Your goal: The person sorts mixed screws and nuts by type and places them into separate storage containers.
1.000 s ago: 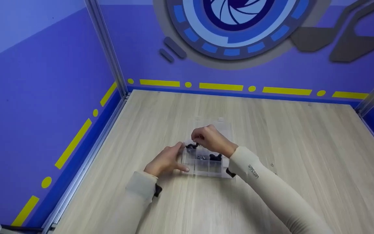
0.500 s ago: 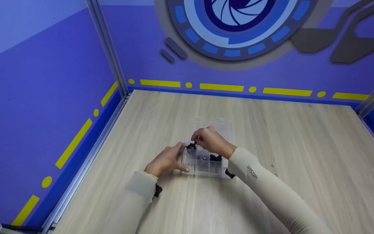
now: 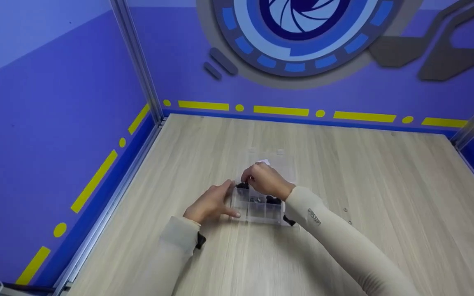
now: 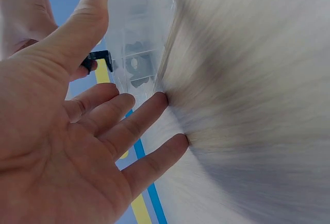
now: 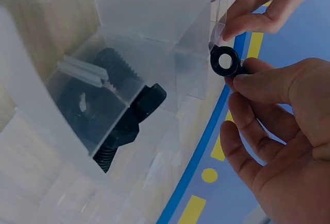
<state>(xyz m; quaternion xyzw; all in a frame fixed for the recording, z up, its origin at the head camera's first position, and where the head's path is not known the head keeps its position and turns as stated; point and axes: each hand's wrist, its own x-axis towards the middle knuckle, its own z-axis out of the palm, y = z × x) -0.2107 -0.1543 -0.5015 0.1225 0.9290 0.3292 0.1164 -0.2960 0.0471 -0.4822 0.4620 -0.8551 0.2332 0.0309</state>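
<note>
Both arms are covered by long sleeves of pale cream cloth. Left sleeve (image 3: 154,265): largely smooth along the forearm, finished at the wrist by a broad cuff (image 3: 180,230) slightly greyer than the rest. Right sleeve (image 3: 344,232): matching cloth, gathered in fine creases toward the elbow; a short strip of dark lettering (image 3: 314,216) lies behind the wrist, too small for me to read. A small black fitting (image 3: 200,241) protrudes at the left wrist, and a second black fitting (image 3: 289,220) at the right, each on the side facing the opposite arm. Left hand (image 3: 210,203) and right hand (image 3: 266,180): bare.
</note>
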